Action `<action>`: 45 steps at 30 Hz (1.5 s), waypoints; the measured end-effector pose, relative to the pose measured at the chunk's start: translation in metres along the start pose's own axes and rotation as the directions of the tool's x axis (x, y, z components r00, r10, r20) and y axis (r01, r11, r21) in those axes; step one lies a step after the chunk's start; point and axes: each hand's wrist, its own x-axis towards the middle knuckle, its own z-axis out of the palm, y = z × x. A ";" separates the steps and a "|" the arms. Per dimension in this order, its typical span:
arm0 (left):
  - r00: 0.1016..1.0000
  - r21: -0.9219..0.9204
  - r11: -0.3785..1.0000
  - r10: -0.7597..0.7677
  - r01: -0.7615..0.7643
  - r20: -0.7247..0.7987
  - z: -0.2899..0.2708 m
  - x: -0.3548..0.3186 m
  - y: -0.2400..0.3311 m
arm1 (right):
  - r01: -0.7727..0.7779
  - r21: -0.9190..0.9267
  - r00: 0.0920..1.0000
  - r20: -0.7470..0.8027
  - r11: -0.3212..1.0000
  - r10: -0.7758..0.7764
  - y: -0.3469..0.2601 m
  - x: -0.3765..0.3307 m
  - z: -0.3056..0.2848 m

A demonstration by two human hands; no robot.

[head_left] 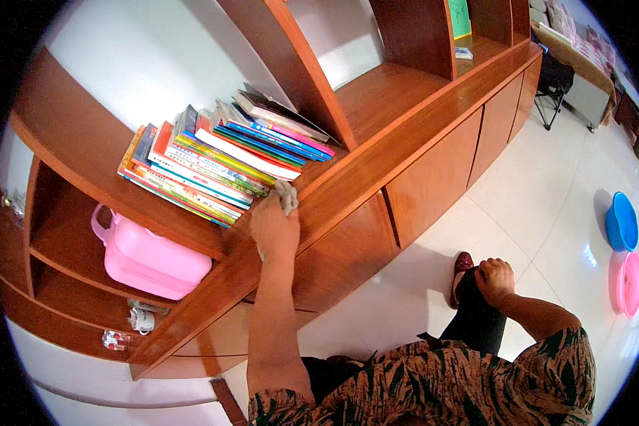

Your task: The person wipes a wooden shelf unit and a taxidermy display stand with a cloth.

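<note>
My left hand (273, 228) presses a grey-beige cloth (287, 194) onto the top of a wooden cabinet ledge (362, 167), right in front of a leaning row of colourful books (220, 162). The cloth touches the lower edge of the nearest books. My right hand (495, 278) is closed in a loose fist and rests on my raised knee in black trousers (476, 319). It holds nothing that I can see.
A pink plastic container with a handle (149, 261) sits in the shelf compartment below the books. Small white items (142, 319) lie on a lower shelf. Cabinet doors (433, 181) face a white tiled floor (525, 206). A blue basin (621, 221), a pink basin (629, 282) and a folding chair (554, 79) stand to the right.
</note>
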 end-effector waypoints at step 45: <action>0.913 0.225 0.886 -0.377 0.405 -0.158 -0.091 -0.168 -0.174 | 0.052 -0.020 0.998 -0.022 0.998 -0.052 -0.021 0.006 -0.004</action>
